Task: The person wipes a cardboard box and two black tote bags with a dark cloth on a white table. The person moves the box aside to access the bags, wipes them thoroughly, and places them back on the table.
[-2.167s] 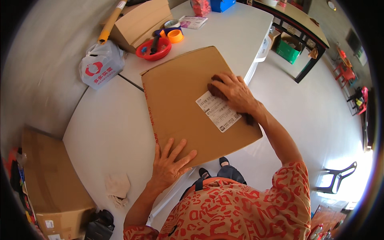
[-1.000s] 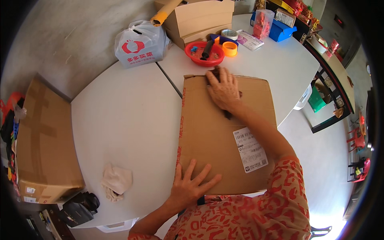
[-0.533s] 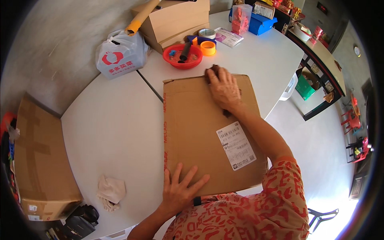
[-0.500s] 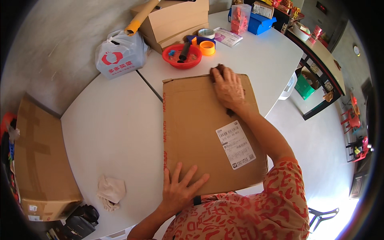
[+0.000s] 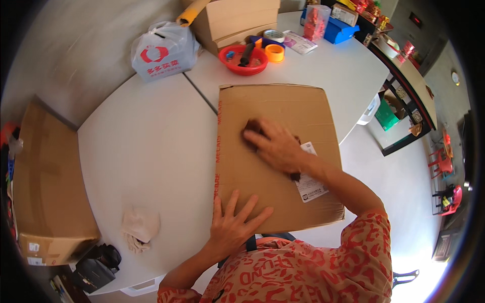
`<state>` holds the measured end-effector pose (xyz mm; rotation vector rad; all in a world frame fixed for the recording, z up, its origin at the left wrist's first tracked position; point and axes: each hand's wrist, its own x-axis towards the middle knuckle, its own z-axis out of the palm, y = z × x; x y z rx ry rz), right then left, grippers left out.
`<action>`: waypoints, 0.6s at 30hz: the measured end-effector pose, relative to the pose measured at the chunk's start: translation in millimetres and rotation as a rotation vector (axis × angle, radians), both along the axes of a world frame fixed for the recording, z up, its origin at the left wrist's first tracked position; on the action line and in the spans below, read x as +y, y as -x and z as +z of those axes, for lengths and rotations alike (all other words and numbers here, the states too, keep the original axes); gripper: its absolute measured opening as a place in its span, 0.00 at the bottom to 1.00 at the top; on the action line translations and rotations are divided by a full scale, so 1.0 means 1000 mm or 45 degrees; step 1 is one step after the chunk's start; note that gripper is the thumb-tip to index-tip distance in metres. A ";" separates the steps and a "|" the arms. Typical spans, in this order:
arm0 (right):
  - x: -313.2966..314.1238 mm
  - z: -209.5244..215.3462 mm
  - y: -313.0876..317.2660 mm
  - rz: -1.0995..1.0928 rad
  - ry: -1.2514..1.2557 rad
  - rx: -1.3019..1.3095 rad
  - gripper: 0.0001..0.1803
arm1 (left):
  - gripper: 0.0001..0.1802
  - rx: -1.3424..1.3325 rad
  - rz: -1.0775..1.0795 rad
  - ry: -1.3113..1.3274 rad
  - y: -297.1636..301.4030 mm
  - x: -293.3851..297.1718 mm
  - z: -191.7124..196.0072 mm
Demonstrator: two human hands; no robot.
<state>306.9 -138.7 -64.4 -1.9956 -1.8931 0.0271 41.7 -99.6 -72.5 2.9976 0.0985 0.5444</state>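
A flat brown cardboard box lies on the white round table in front of me. My right hand presses on its middle, over a dark brown cloth that sticks out beyond the fingers and beside the wrist. A white shipping label sits on the box just right of that wrist. My left hand lies flat on the box's near edge with the fingers spread, holding nothing.
At the far side stand a white plastic bag, a red bowl, an orange tape roll, an open carton and a blue bin. A big sealed carton, a crumpled beige rag and a black object are at left.
My right hand has slid with the dark cloth from the box's far edge back to its middle. The left hand has stayed flat on the near edge.
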 end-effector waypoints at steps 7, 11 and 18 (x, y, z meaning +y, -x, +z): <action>0.015 -0.007 0.047 0.375 -0.152 0.027 0.19 | 0.22 -0.110 0.003 -0.029 0.001 0.002 -0.011; 0.067 -0.009 0.017 0.101 -0.185 -0.108 0.20 | 0.21 -0.068 0.007 -0.011 0.002 0.001 -0.009; 0.121 -0.032 -0.006 -0.188 -0.409 -0.236 0.18 | 0.24 -0.168 0.031 -0.035 0.002 0.000 -0.014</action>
